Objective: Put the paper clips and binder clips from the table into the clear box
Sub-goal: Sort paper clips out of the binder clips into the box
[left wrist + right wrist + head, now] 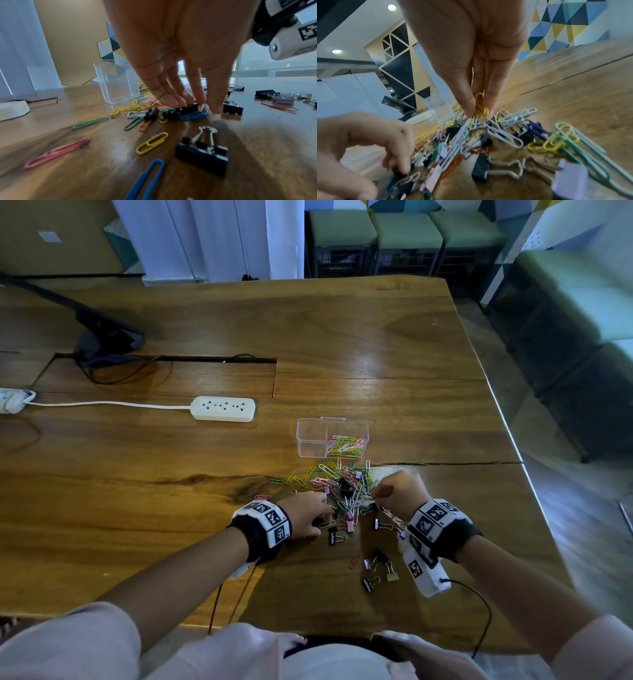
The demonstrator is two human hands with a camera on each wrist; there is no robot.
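A white plastic power strip (223, 408) lies left of the clear rectangular plastic box (310, 438), both on the brown wooden table (394, 347). Just in front of the box spreads a heap of coloured wire paper clips (337, 479) mixed with black and lilac binder clips (379, 568) — some clips already fill the box's right compartment. The left hand (180, 54) pinches a black binder clip (189, 108) in the heap; the right hand (471, 47) pinches yellow paper clips (480, 106) — both beside the box.

The clear box (116, 82) sits partly hidden behind fingers (161, 92), seemingly half-empty.

Mixed clips (339, 487) before clear box (331, 437)
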